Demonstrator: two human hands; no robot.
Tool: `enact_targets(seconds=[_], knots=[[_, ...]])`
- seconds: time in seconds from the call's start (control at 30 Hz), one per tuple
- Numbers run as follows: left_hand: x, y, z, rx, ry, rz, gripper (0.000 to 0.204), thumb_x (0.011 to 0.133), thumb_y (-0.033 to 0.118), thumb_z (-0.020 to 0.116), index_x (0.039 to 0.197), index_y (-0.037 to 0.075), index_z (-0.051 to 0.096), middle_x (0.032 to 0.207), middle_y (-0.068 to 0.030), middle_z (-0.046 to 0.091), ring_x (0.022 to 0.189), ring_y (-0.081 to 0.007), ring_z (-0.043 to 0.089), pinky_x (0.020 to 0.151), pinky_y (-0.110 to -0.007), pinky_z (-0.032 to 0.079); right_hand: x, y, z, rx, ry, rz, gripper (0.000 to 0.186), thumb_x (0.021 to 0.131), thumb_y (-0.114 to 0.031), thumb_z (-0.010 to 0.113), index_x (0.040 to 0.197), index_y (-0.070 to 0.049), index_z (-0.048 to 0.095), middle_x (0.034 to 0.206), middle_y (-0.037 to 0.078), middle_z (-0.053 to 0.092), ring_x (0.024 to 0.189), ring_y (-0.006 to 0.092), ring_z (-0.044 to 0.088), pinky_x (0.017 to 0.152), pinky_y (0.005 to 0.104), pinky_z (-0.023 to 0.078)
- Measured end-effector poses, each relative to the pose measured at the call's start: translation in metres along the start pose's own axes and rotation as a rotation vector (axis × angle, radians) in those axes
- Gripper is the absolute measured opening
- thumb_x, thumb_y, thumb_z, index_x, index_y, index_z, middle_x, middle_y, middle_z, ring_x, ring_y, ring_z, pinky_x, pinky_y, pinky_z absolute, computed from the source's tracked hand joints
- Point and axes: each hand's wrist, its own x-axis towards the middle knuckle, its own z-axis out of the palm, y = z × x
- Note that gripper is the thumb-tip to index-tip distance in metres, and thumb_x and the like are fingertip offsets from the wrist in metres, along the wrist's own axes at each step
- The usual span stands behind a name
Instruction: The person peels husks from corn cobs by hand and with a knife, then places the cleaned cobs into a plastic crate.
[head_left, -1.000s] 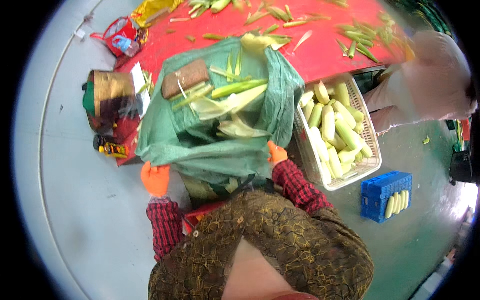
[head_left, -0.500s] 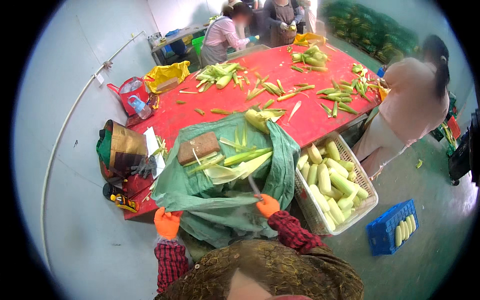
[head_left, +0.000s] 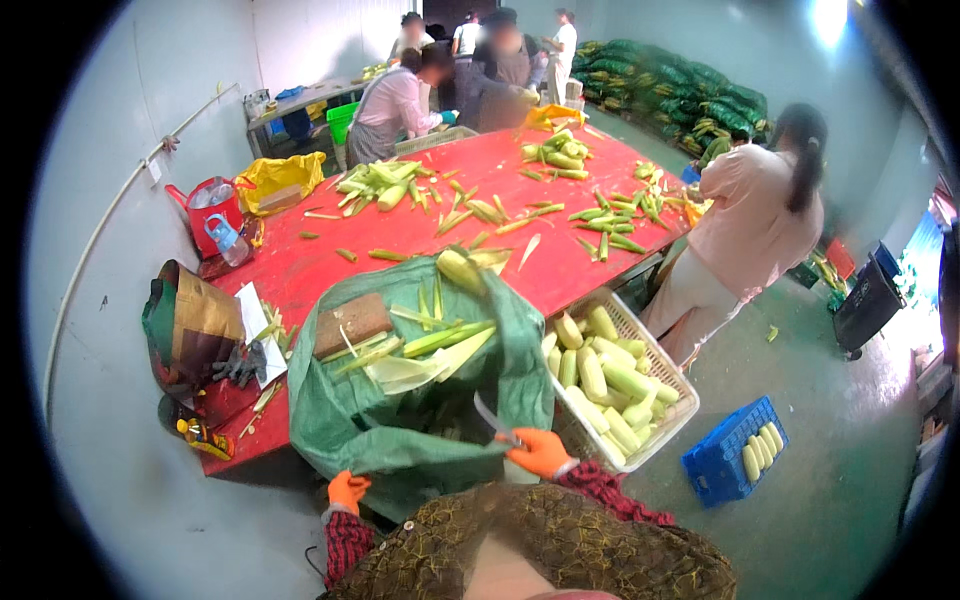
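Nearest the wearer's brown patterned top [head_left: 560, 545], the left hand [head_left: 348, 491], in an orange glove below a red-and-black checked sleeve, had its fingers together, clamped on the near rim of a green woven plastic bag [head_left: 330, 420]. The right hand [head_left: 541, 453], gloved alike, was closed around the handle of a slim, curved metal knife [head_left: 488, 413]; whether it also gripped the bag's rim, I could not tell. The knife was over the right part of the bag's mouth, its long axis slanting away and leftward, its tip pointing up and to the left. The bag hung at the near end of the table, its mouth gaping toward the wearer.

Beyond the mouth, a brown rectangular block [head_left: 352, 326] and long pale-green husks [head_left: 450, 345] lay on the bag. To the right stood a white plastic basket [head_left: 682, 408] of peeled, pale-green cobs [head_left: 592, 373], with a blue plastic crate [head_left: 715, 465] farther right. The red-topped table [head_left: 400, 280] stretched away under scattered husks, and a person in pale pink [head_left: 745, 225] stood along its right side.
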Motion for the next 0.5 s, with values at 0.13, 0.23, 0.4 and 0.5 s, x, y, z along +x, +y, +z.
enact_targets(seconds=[0.13,0.23,0.4,0.5], knots=[[0.015,-0.028,-0.010,-0.140,0.028,-0.047,0.031,0.085,0.033,0.049,0.094,0.003,0.054,0.090,-0.0132,0.059,0.088,-0.0335,0.060,0.084,-0.045,0.040,-0.021,0.012,-0.004,0.011,-0.196,0.243,0.037,0.078,-0.030,0.063,0.114,-0.021,0.062,0.079,0.008,0.063,0.069,0.0196,0.057,0.064,0.0320,0.046],[0.029,-0.030,-0.016,-0.149,0.033,-0.018,0.028,0.083,0.034,0.053,0.089,0.007,0.054,0.088,-0.0100,0.059,0.077,-0.0275,0.057,0.073,-0.039,0.042,-0.028,0.042,0.005,-0.030,-0.109,0.158,0.036,0.078,-0.037,0.059,0.110,-0.021,0.062,0.083,0.013,0.064,0.080,0.0298,0.062,0.070,0.0399,0.047],[0.005,-0.004,0.001,-0.047,0.084,0.001,0.018,0.084,0.027,0.056,0.078,0.010,0.054,0.068,-0.0016,0.052,0.060,-0.0181,0.049,0.054,-0.032,0.037,-0.005,0.065,0.024,-0.187,-0.220,0.219,0.037,0.076,-0.039,0.055,0.098,-0.010,0.062,0.088,0.017,0.063,0.085,0.0357,0.059,0.072,0.0443,0.046],[0.015,-0.002,0.035,0.107,0.032,0.008,0.018,0.084,0.027,0.056,0.079,0.010,0.054,0.068,-0.0021,0.052,0.060,-0.0181,0.049,0.054,-0.032,0.037,-0.025,0.070,0.027,-0.156,-0.195,0.300,0.037,0.074,-0.036,0.057,0.097,-0.007,0.062,0.086,0.017,0.064,0.083,0.0348,0.060,0.071,0.0431,0.047]])
